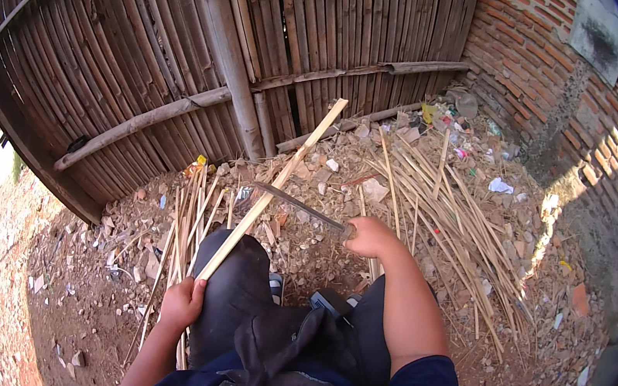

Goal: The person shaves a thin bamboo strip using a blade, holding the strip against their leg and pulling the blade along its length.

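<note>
My left hand [182, 303] is closed round the lower end of a long, pale bamboo strip [276, 186], beside my left knee. The strip slants up and away to the right, its far end off the ground. In my right hand [370, 238] is the handle of a long, dark-bladed knife [299, 205]. Its blade points left and meets the strip at about mid-length; the tip shows just past the strip's left edge. Most of the handle is hidden by my fingers.
Many thin bamboo strips [460, 232] lie spread at my right, and a smaller bundle [183, 227] lies by my left leg. Rubble and litter cover the ground. A bamboo fence [150, 39] stands ahead, meeting a brick wall [526, 57] at the right.
</note>
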A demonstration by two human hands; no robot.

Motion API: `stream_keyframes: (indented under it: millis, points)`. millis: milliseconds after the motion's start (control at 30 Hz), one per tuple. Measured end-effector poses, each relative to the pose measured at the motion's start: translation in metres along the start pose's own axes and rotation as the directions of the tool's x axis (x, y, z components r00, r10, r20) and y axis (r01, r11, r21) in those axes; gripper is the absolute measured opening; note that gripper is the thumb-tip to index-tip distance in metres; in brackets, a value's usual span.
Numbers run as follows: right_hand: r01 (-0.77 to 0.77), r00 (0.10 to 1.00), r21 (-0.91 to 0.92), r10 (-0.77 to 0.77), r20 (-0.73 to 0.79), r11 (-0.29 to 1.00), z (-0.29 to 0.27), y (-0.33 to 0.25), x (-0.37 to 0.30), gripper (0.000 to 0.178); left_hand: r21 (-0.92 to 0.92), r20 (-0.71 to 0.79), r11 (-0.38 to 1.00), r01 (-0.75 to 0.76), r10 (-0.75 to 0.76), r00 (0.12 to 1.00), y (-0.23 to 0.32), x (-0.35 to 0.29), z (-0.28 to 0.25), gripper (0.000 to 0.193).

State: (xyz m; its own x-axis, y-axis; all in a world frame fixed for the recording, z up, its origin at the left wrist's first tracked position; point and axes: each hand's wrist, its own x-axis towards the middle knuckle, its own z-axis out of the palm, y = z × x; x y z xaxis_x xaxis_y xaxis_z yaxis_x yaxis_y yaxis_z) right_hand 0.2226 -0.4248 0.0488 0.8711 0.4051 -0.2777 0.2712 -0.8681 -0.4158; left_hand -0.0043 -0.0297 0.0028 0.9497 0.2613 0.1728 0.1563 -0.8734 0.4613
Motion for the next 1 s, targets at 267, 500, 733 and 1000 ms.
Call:
stream_keyframes:
  millis: [267,500,733,1000]
  points:
    - [-0.039,0.998,0.058,0.042,-0.048,0.998,0.012,-0.004,0.004,0.054,0.026,0.016,0.999,0.026,-0.026,1.0,-0.005,-0.002,0.001,0.049]
    - [0.0,0.997,0.021,0.002,-0.081,1.0,0.004,0.006,-0.001,0.053,0.016,0.027,0.999,0.052,-0.052,0.998,0.002,-0.001,-0.003,0.049]
    - [-0.054,0.995,0.118,0.063,-0.072,0.992,0.01,0.022,0.009,0.055,0.025,0.017,0.999,0.025,-0.026,1.0,0.002,0.0,-0.002,0.048]
    - [-0.03,0.999,0.074,0.032,-0.032,0.997,0.007,-0.003,0.0,0.058,0.0,0.002,0.999,0.033,-0.033,0.999,0.003,-0.002,-0.004,0.047]
